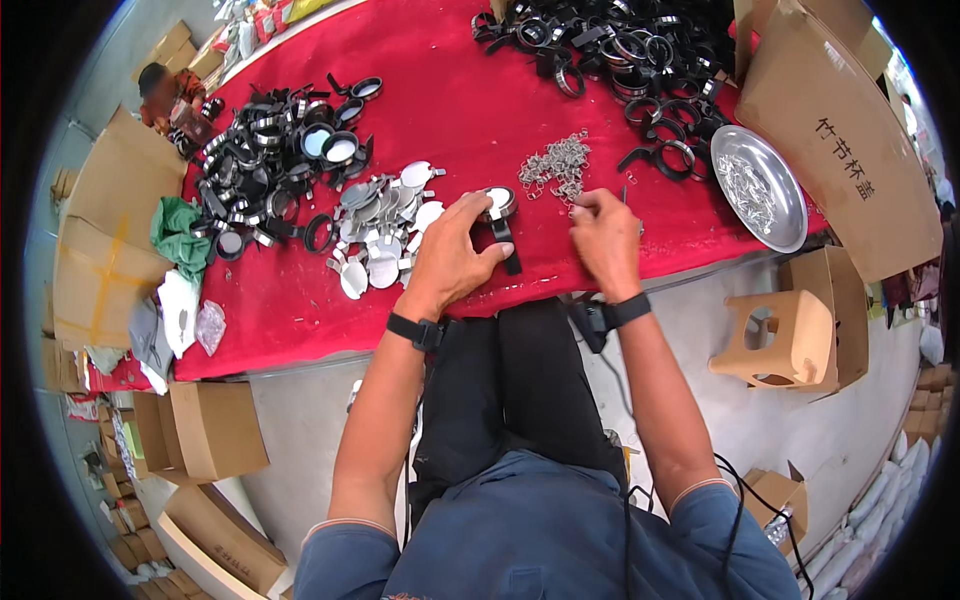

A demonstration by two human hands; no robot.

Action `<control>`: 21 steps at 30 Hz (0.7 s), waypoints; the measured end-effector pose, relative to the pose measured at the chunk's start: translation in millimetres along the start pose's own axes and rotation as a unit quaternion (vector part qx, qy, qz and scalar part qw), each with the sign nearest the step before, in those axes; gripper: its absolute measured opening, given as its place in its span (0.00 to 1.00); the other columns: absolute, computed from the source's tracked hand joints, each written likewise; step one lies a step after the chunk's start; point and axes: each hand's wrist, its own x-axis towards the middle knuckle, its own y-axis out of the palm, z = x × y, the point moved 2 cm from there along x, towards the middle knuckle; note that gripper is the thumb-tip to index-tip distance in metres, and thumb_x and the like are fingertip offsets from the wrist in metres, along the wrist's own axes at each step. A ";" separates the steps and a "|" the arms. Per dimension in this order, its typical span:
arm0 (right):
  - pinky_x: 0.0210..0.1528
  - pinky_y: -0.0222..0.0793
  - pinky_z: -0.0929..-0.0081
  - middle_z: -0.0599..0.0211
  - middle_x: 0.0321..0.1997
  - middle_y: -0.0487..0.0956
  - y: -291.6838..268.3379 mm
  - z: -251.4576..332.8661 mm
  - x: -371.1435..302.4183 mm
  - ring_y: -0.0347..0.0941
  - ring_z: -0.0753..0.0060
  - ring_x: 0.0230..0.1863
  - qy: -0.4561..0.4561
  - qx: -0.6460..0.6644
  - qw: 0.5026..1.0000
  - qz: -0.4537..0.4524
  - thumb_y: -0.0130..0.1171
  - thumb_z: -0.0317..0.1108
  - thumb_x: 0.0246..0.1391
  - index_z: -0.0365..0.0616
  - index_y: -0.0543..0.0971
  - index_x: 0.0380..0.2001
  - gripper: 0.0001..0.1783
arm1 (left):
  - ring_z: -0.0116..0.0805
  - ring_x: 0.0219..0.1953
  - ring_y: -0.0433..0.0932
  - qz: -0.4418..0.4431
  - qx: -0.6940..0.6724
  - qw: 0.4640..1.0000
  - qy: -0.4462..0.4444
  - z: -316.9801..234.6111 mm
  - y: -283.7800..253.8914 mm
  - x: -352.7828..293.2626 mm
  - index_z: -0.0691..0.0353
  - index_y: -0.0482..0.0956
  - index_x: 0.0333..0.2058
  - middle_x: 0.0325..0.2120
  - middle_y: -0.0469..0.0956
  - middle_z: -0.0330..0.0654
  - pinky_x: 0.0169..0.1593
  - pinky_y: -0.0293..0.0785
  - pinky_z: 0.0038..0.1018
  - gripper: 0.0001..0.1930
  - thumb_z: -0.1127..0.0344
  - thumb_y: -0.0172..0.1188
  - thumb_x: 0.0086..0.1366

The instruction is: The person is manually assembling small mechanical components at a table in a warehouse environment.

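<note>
My left hand [450, 250] is closed around a black ring-shaped lid [501, 204] with a pale disc inside and a black strap hanging toward me. My right hand [607, 240] has its fingers drawn together at the near side of a heap of small silver metal clips [556, 165]. Whatever is between those fingertips is too small to make out. A thin dark rod shows beside the right hand, partly hidden by it. Left of my left hand lies a pile of flat silver-white discs with tabs [383, 240].
Black strapped rings are piled at left [270, 160] and far right [630, 50] on the red-covered table [440, 100]. A steel dish [790, 225] of small metal parts stands at right, beside a cardboard box [830, 130]. A tan stool [790, 340] is below. Someone sits at far left.
</note>
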 end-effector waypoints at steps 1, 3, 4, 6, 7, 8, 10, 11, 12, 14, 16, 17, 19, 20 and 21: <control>0.49 0.81 0.48 0.46 0.36 0.88 -10.4 -20.1 8.2 0.87 0.37 0.42 -0.013 -0.029 0.999 0.012 0.69 0.30 0.60 0.41 0.88 0.38 0.06 | 0.58 0.68 0.79 0.008 -0.012 1.000 0.002 -5.7 -1.3 4.1 0.66 0.79 0.66 0.66 0.80 0.58 0.73 0.74 0.42 0.38 0.62 0.80 0.57; 0.50 0.80 0.47 0.46 0.39 0.89 -20.9 -34.2 17.0 0.86 0.37 0.45 -0.024 -0.072 0.996 0.051 0.71 0.31 0.58 0.43 0.90 0.40 0.07 | 0.58 0.67 0.80 0.008 -0.016 1.000 0.001 -8.1 -2.3 6.3 0.66 0.80 0.65 0.66 0.80 0.58 0.72 0.75 0.42 0.37 0.62 0.80 0.57; 0.51 0.80 0.47 0.46 0.40 0.89 -21.8 -34.5 20.5 0.86 0.37 0.46 -0.020 -0.078 0.993 0.081 0.72 0.31 0.58 0.43 0.90 0.40 0.08 | 0.58 0.65 0.82 0.007 -0.018 1.000 0.003 -7.9 -2.3 7.2 0.67 0.81 0.64 0.65 0.81 0.59 0.71 0.76 0.42 0.36 0.63 0.80 0.57; 0.51 0.80 0.47 0.47 0.41 0.89 -14.2 -32.5 23.1 0.86 0.38 0.46 -0.055 -0.086 0.992 0.076 0.72 0.31 0.58 0.45 0.91 0.42 0.09 | 0.57 0.65 0.82 0.004 -0.010 1.000 -0.001 -7.5 -2.9 6.7 0.67 0.81 0.64 0.65 0.81 0.59 0.71 0.76 0.41 0.36 0.63 0.81 0.56; 0.51 0.80 0.47 0.48 0.42 0.88 -10.0 -31.0 23.6 0.85 0.38 0.47 -0.090 -0.093 0.989 0.067 0.72 0.32 0.57 0.46 0.91 0.43 0.10 | 0.57 0.65 0.82 0.007 -0.015 1.000 -0.007 -6.9 -2.7 7.5 0.67 0.82 0.64 0.65 0.81 0.59 0.71 0.76 0.41 0.36 0.63 0.80 0.56; 0.51 0.80 0.47 0.48 0.42 0.88 -6.1 -31.1 22.9 0.85 0.38 0.47 -0.091 -0.094 0.989 0.069 0.72 0.32 0.57 0.46 0.91 0.43 0.10 | 0.57 0.66 0.81 0.011 -0.021 1.000 -0.013 -6.7 -2.3 7.7 0.67 0.82 0.64 0.65 0.81 0.59 0.72 0.75 0.41 0.36 0.62 0.80 0.56; 0.51 0.80 0.47 0.50 0.43 0.87 1.0 -28.9 19.5 0.85 0.40 0.47 -0.118 -0.120 0.983 0.068 0.72 0.31 0.58 0.46 0.91 0.44 0.11 | 0.57 0.67 0.80 0.007 -0.015 1.000 -0.015 -6.7 -2.2 6.2 0.66 0.82 0.64 0.66 0.80 0.59 0.72 0.75 0.41 0.36 0.62 0.81 0.57; 0.50 0.80 0.48 0.50 0.44 0.86 1.6 -28.3 16.3 0.84 0.42 0.47 -0.130 -0.123 0.981 0.075 0.72 0.30 0.58 0.45 0.90 0.44 0.10 | 0.56 0.68 0.80 0.006 -0.008 1.000 -0.016 -6.4 -2.8 5.4 0.66 0.82 0.64 0.66 0.80 0.59 0.73 0.74 0.41 0.37 0.61 0.81 0.57; 0.50 0.80 0.48 0.50 0.44 0.86 1.8 -28.0 14.1 0.84 0.42 0.47 -0.132 -0.123 0.981 0.077 0.72 0.30 0.58 0.45 0.90 0.44 0.10 | 0.56 0.68 0.80 0.004 -0.008 1.000 -0.018 -6.0 -3.3 6.0 0.66 0.82 0.64 0.66 0.80 0.59 0.73 0.74 0.41 0.37 0.61 0.81 0.57; 0.49 0.80 0.51 0.51 0.42 0.86 -2.0 -30.7 10.3 0.84 0.43 0.45 -0.134 -0.102 0.985 0.046 0.71 0.29 0.60 0.44 0.89 0.42 0.08 | 0.56 0.70 0.79 0.016 -0.034 0.999 -0.023 -11.6 -4.9 8.2 0.65 0.82 0.65 0.67 0.79 0.59 0.74 0.73 0.41 0.37 0.60 0.80 0.57; 0.47 0.80 0.54 0.53 0.40 0.86 -7.5 -32.5 11.0 0.85 0.48 0.42 -0.124 -0.052 0.990 0.037 0.70 0.29 0.61 0.43 0.89 0.42 0.07 | 0.56 0.70 0.78 0.016 -0.028 0.999 -0.025 -11.3 -4.3 7.8 0.65 0.82 0.65 0.67 0.79 0.59 0.75 0.72 0.41 0.37 0.60 0.80 0.57; 0.44 0.80 0.57 0.55 0.37 0.87 -12.8 -32.9 12.7 0.86 0.53 0.40 -0.114 -0.002 0.993 0.026 0.69 0.28 0.63 0.42 0.88 0.41 0.05 | 0.56 0.70 0.78 0.016 -0.021 0.999 -0.026 -11.4 -4.0 8.3 0.65 0.81 0.65 0.68 0.79 0.59 0.75 0.72 0.41 0.37 0.60 0.80 0.57; 0.43 0.80 0.60 0.57 0.35 0.87 -35.7 -26.8 18.4 0.86 0.59 0.37 -0.050 0.055 0.996 0.045 0.68 0.28 0.64 0.41 0.88 0.42 0.05 | 0.56 0.70 0.78 0.018 -0.029 0.999 -0.029 -11.8 -7.6 7.5 0.65 0.81 0.65 0.68 0.79 0.60 0.75 0.72 0.41 0.38 0.60 0.80 0.57; 0.41 0.80 0.63 0.60 0.33 0.87 -51.0 -26.7 21.9 0.86 0.65 0.35 0.017 0.113 0.991 0.062 0.67 0.27 0.65 0.40 0.87 0.42 0.05 | 0.56 0.70 0.78 0.022 -0.036 0.999 -0.031 -12.9 -7.2 8.8 0.65 0.81 0.65 0.68 0.79 0.60 0.75 0.71 0.41 0.38 0.60 0.80 0.57; 0.34 0.79 0.68 0.64 0.31 0.88 -62.1 -39.1 30.2 0.85 0.76 0.32 0.027 0.119 0.990 0.070 0.66 0.27 0.67 0.38 0.87 0.42 0.05 | 0.56 0.70 0.78 0.021 -0.033 0.999 -0.024 -10.8 -6.0 9.5 0.65 0.82 0.65 0.68 0.79 0.59 0.75 0.72 0.40 0.37 0.60 0.80 0.57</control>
